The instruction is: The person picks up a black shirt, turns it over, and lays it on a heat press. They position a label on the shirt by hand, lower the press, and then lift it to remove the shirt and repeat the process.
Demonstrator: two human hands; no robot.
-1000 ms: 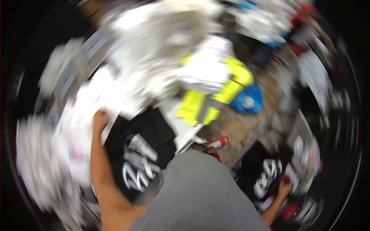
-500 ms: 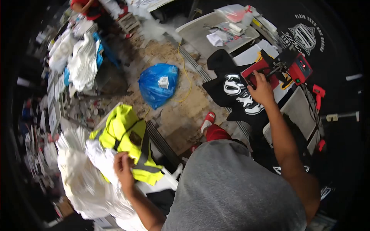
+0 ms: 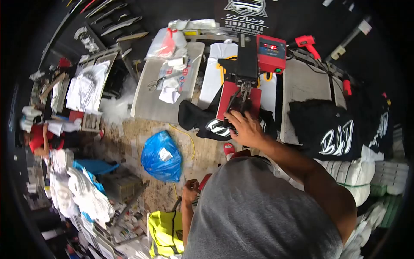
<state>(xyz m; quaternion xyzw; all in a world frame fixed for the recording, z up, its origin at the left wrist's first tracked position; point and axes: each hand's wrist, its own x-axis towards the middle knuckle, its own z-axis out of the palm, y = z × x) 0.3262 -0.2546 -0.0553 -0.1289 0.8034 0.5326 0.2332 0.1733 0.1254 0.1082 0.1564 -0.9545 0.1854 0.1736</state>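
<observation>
My right hand (image 3: 249, 128) is at the front of a red and black heat press (image 3: 248, 64), its fingers curled round the black handle (image 3: 233, 105). Below the press's red plate (image 3: 253, 98) a black garment (image 3: 192, 117) with a white print spreads out, partly covered by the hand and the press. A lit digital display shows on the red control box (image 3: 271, 52). My left hand (image 3: 190, 190) hangs low beside my body, fingers curled in with nothing visible in them, near a blue plastic bag (image 3: 161, 156) on the floor.
Left of the press, a grey table (image 3: 144, 97) bears scissors (image 3: 156, 83) and a white roll. Black printed shirts (image 3: 321, 129) lie at right near a red heat gun (image 3: 308, 45). A yellow cable (image 3: 186, 131) crosses the floor. Another person (image 3: 43, 140) is at far left.
My view has turned right, toward the press. My right hand has closed on the press's handle. My left hand has moved away from the yellow vest and white cloth.
</observation>
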